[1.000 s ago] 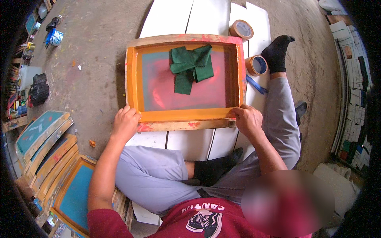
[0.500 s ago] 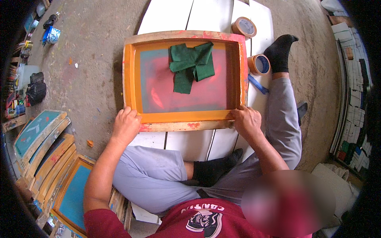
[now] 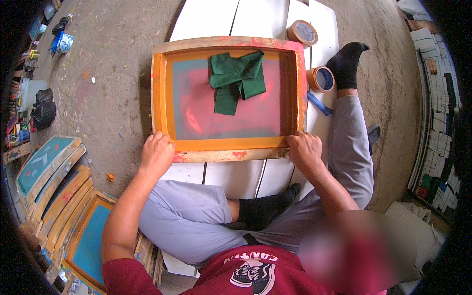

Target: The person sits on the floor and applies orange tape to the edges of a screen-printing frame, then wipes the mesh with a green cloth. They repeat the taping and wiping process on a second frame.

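Observation:
A wooden screen printing frame [image 3: 227, 156] lies across white boards in front of me, its inner edges lined with orange-brown tape. Its mesh [image 3: 226, 125] is stained pink with a grey-green border. On the mesh rests a crumpled dark green cloth [image 3: 237, 78], right of centre toward the far side. My left hand [image 3: 157, 153] is closed on the frame's near left corner. At the near right corner, my right hand [image 3: 306, 150] grips the frame in the same way. Fingertips of both hands curl over the inner edge; the undersides are hidden.
Two tape rolls, one farther [image 3: 302, 33] and one nearer [image 3: 320, 79], sit right of the frame beside a blue strip [image 3: 320, 104]. My outstretched leg [image 3: 350, 147] borders that side. Several framed screens [image 3: 69, 196] lean together at left. A paint-splashed bucket [image 3: 63, 43] stands far left.
The frame has shifted very slightly to the left and away from me, with both hands still gripping its near corners. The cloth has moved along with it.

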Demonstrator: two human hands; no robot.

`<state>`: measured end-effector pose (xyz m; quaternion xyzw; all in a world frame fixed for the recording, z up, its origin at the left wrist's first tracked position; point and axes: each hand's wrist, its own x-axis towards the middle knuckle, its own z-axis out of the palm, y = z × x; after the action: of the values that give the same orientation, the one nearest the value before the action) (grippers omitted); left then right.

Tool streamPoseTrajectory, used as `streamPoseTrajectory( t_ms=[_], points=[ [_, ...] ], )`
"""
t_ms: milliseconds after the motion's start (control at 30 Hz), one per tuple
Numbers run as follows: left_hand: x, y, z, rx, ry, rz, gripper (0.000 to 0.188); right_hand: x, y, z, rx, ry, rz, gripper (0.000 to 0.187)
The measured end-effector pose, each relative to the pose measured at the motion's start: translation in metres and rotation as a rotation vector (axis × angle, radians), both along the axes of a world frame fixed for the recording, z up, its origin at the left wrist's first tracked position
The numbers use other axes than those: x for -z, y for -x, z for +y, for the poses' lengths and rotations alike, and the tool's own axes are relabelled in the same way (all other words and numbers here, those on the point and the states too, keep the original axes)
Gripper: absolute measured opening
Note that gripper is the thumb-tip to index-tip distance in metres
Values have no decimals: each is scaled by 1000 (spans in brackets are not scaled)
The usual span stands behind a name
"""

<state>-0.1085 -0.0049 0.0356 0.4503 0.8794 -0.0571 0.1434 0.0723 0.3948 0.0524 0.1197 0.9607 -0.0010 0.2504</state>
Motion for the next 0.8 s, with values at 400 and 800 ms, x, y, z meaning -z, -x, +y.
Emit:
streamPoseTrajectory(
  t_ms=[400,800],
  points=[
    [3,4,3,-14,67,-30,14,-3,6,-2,-21,-9,-61,20],
    [1,6,9,-53,113,-71,15,-6,10,-4,-8,-11,-86,14]
  ],
)
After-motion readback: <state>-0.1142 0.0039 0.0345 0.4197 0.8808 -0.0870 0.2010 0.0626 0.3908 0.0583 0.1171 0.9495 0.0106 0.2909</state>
